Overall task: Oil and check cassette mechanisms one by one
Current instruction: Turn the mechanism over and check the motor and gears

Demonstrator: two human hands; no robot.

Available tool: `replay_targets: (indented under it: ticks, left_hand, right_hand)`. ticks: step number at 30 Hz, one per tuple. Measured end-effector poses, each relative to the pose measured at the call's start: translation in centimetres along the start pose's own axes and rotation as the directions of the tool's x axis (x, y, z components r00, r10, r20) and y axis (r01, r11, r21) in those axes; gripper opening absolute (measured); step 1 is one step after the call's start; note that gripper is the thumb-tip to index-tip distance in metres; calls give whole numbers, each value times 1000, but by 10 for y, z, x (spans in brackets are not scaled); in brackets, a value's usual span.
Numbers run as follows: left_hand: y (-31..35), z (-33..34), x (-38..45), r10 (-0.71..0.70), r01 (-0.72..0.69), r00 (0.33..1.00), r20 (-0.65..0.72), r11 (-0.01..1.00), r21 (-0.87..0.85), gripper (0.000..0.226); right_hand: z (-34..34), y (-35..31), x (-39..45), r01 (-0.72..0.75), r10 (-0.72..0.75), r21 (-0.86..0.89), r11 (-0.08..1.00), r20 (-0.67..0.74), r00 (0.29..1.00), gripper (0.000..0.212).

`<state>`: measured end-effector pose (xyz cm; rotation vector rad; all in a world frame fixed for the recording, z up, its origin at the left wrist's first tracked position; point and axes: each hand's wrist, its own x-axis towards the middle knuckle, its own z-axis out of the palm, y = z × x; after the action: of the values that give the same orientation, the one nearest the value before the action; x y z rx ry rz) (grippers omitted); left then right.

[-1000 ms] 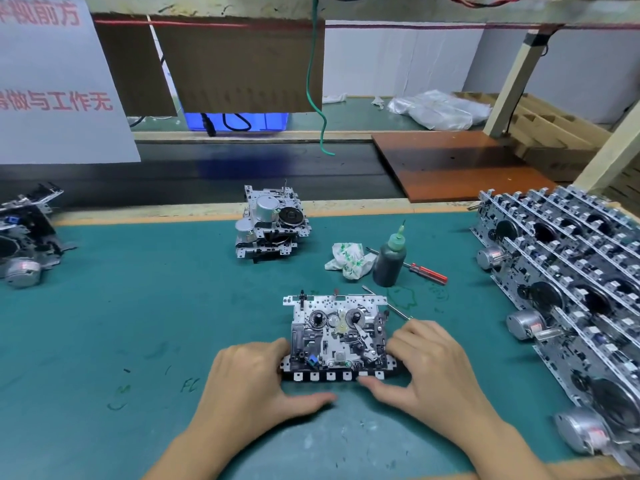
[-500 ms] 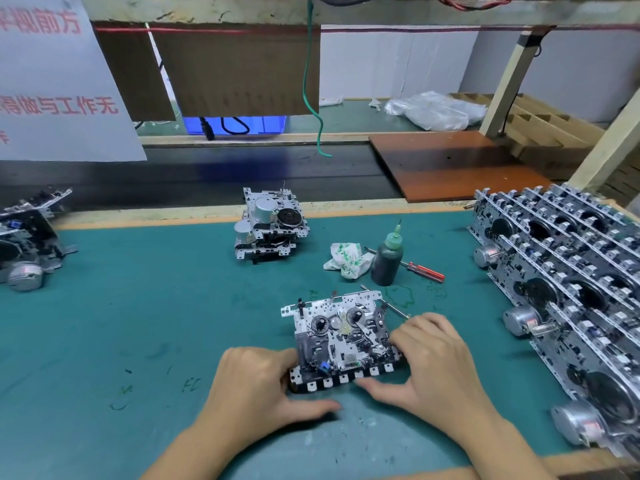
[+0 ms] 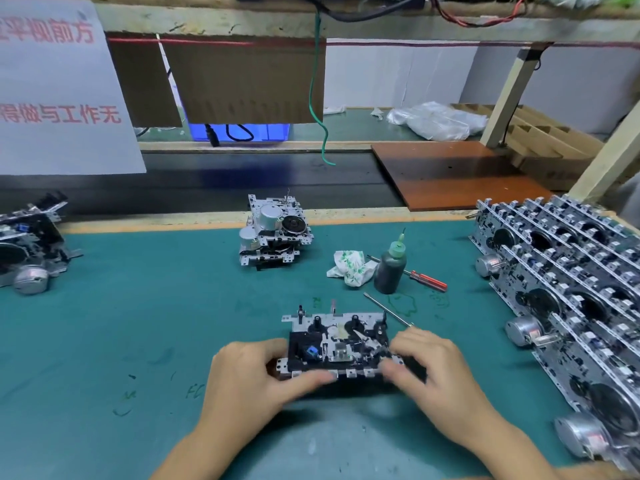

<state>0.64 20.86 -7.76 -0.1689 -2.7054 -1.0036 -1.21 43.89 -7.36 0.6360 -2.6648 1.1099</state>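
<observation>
Both hands are on one cassette mechanism (image 3: 337,344) lying flat near the front middle of the green mat (image 3: 138,323). Left hand (image 3: 252,382) grips its left end, thumb stretched along the near edge; right hand (image 3: 436,375) curls over the right end, fingertips blurred. My guess is they're pressing the keys to check it. Oil bottle (image 3: 390,268) stands just beyond, within easy reach, with the waiting row of mechanisms (image 3: 568,292) lined up on the right.

Both forearms are bare, with no sleeves in view. The left hand (image 3: 254,379) and right hand (image 3: 438,372) wear no gloves or rings.
</observation>
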Motion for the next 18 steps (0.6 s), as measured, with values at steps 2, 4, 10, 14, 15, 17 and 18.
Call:
replay_targets:
  ticks: [2,4,10,14,15,17,18]
  left_hand:
    - [5,-7,2,-46,35,997,-57,983,-178,75]
    - [10,-10,5,-104,82,991,-83,969,-232,70]
    - [7,-9,15,-240,237,971,18,944,-231,82]
    - [6,-10,26,-261,263,965,25,959,-106,84]
    - [5,-10,26,-246,245,969,-11,969,-8,85]
    - [4,-11,26,-144,164,983,-110,966,201,80]
    - [3,-12,26,-72,107,986,-150,963,245,70]
  right_hand:
    - [-1,-7,5,-167,165,261,951,32,986,55]
    - [-2,-12,11,-280,266,313,908,86,960,64]
    - [0,-17,31,-382,358,230,895,139,923,73]
    - [-4,-15,36,-415,369,269,869,205,906,71]
    - [-4,-15,34,-398,366,208,894,177,914,75]
    - [-6,-15,30,-321,324,-47,946,66,944,75]
    - [-8,-15,29,-284,290,-171,943,9,957,72]
